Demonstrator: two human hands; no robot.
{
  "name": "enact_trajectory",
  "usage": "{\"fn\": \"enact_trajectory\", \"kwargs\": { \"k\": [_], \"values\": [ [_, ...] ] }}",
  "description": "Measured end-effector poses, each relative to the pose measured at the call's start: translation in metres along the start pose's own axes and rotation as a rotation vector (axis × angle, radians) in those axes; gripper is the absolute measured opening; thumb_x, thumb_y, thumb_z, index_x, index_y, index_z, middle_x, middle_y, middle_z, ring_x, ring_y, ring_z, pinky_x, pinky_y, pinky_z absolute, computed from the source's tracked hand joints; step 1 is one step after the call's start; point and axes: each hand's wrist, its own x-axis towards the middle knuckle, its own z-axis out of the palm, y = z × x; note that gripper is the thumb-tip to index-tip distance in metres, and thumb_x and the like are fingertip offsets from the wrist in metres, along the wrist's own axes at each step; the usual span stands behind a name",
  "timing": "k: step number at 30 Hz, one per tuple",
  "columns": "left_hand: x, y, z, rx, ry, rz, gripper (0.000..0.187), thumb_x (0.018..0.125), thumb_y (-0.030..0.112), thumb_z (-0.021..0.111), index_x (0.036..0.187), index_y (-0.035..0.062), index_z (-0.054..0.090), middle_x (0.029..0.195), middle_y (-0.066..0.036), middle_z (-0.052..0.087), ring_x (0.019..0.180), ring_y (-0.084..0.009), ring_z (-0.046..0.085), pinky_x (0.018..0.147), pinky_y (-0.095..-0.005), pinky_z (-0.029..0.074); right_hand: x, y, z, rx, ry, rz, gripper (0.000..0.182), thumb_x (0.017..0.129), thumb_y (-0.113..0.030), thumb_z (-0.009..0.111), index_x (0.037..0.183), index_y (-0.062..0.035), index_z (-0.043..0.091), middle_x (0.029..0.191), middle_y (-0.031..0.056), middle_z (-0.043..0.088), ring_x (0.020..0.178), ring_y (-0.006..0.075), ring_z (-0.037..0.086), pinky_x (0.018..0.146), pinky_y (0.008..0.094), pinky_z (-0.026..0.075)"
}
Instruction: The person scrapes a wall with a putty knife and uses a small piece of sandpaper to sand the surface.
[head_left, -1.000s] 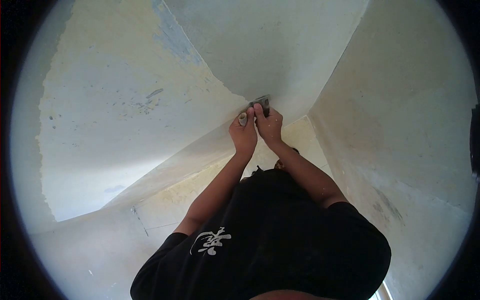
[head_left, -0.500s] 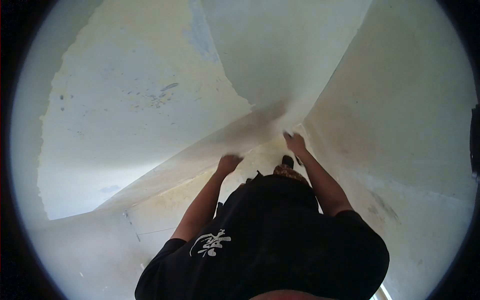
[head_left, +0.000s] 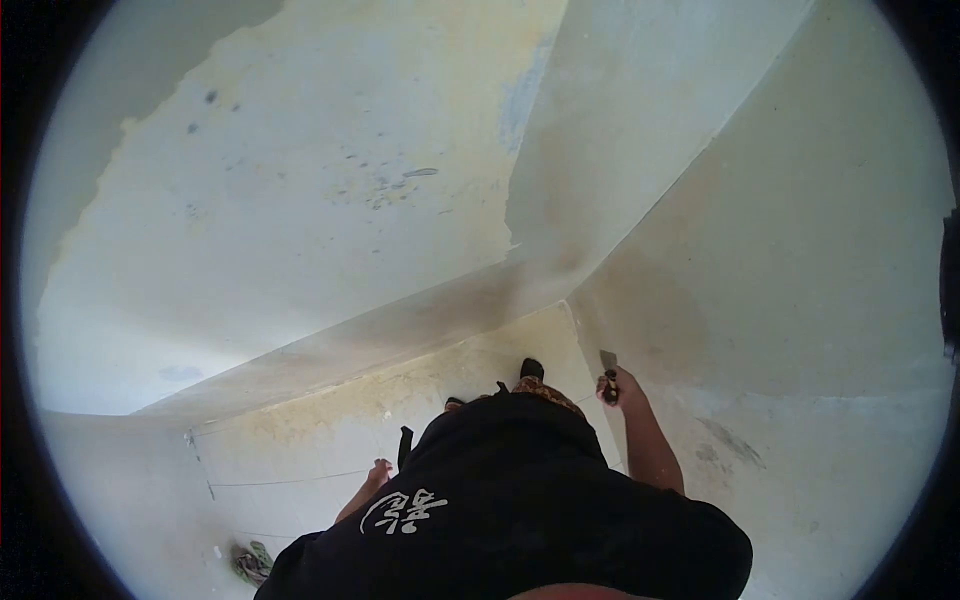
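My right hand [head_left: 625, 385] is closed round the dark handle of a putty knife [head_left: 608, 359], close to the right-hand wall [head_left: 700, 310]. Its flat blade points up and away from me. Low at my left side, beside my black shirt [head_left: 520, 510], hangs my left hand [head_left: 378, 472]. Its fingers look loosely apart with nothing in them, though the hand shows small and partly side-on.
A skirting-height wall band [head_left: 400, 325] meets the pale, stained floor [head_left: 330, 420] ahead. My dark shoe [head_left: 532, 369] stands near the corner. Patchy plaster with dark marks covers the left wall [head_left: 300, 230]. A crumpled greenish cloth [head_left: 252, 563] lies at lower left.
Both hands have drawn back from the corner toward my body, the left dropping to my side. The putty knife now shows plainly in my right hand. My view has shifted, bringing the cloth in.
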Motion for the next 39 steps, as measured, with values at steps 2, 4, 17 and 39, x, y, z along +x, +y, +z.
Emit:
{"fn": "enact_trajectory", "kwargs": {
  "k": [2, 4, 17, 39],
  "values": [
    [0.007, 0.030, 0.005, -0.101, -0.015, 0.016, 0.030, 0.083, 0.030, 0.054, 0.107, 0.0118, 0.057, 0.085, -0.010, 0.050, 0.075, -0.0267, 0.051, 0.063, -0.0434, 0.047, 0.004, -0.001, 0.037, -0.089, -0.150, 0.082, 0.012, 0.091, -0.012, 0.052, 0.091, -0.0056, 0.041, 0.080, 0.0114, 0.051, 0.059, 0.0211, 0.052, 0.050, 0.0337, 0.046],
    [0.011, 0.069, 0.006, -0.169, -0.019, 0.065, 0.029, 0.085, 0.034, 0.052, 0.105, 0.0136, 0.058, 0.079, -0.008, 0.049, 0.069, -0.0235, 0.050, 0.058, -0.0423, 0.047, -0.014, 0.008, 0.088, -0.315, -0.153, 0.003, 0.013, 0.089, -0.012, 0.055, 0.090, -0.0067, 0.043, 0.074, 0.0093, 0.049, 0.057, 0.0202, 0.051, 0.047, 0.0342, 0.044],
    [0.045, 0.105, -0.015, -0.248, 0.005, 0.315, 0.028, 0.088, 0.039, 0.053, 0.097, 0.0126, 0.058, 0.067, -0.006, 0.045, 0.053, -0.0190, 0.044, 0.046, -0.0385, 0.041, -0.078, -0.013, 0.116, -1.743, 0.097, -0.997, 0.035, 0.082, -0.014, 0.068, 0.112, 0.0021, 0.061, 0.080, 0.0089, 0.068, 0.072, 0.0155, 0.066, 0.059, 0.0311, 0.050],
    [0.001, 0.157, -0.013, -0.293, 0.070, 0.396, 0.023, 0.088, 0.034, 0.057, 0.100, 0.0146, 0.056, 0.077, -0.002, 0.047, 0.058, -0.0145, 0.044, 0.050, -0.0346, 0.043, -0.326, 0.095, 0.431, -1.568, -1.443, -2.542, 0.021, 0.074, -0.021, 0.072, 0.082, -0.0144, 0.054, 0.059, 0.0035, 0.045, 0.049, 0.0215, 0.055, 0.040, 0.0358, 0.041]
  ]
}}
